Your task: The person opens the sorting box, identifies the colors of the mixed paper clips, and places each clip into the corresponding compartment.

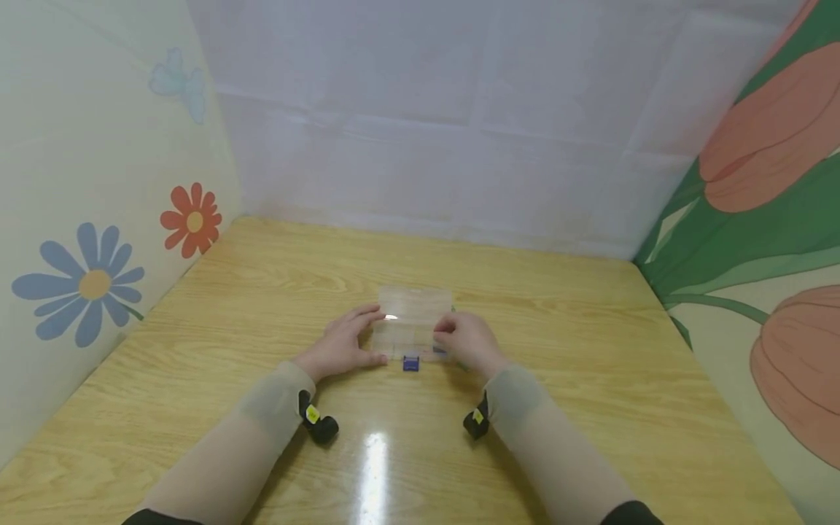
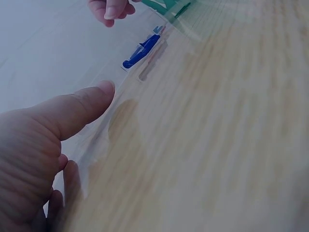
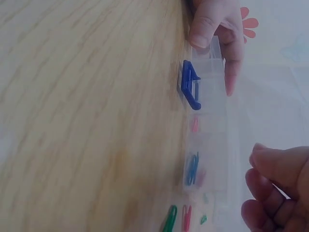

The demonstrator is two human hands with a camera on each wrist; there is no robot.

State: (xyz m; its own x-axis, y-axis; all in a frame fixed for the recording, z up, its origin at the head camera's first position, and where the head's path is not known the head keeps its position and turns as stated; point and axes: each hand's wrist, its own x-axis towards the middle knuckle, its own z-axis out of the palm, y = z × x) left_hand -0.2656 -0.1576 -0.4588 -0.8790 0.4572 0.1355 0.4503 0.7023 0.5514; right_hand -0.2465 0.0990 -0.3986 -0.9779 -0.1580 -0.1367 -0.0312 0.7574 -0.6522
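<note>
A clear plastic compartment box (image 1: pixel 412 332) lies on the table, with a blue latch (image 1: pixel 410 363) at its near edge. My left hand (image 1: pixel 341 343) grips the box's left end, thumb along the near side and fingers on the far side. Above the right part hovers my right hand (image 1: pixel 469 341), its fingers curled and thumb tip close to the index finger; nothing shows between them. Through the box wall a blue paper clip (image 3: pixel 192 169) and a pink paper clip (image 3: pixel 195 124) can be seen in separate compartments.
A green paper clip (image 3: pixel 169 220) and a red-pink paper clip (image 3: pixel 187 217) lie near the box's right end. The wooden table (image 1: pixel 564 437) meets a white cloth backdrop (image 1: pixel 459 146) and flower-printed side panels (image 1: pixel 95 182).
</note>
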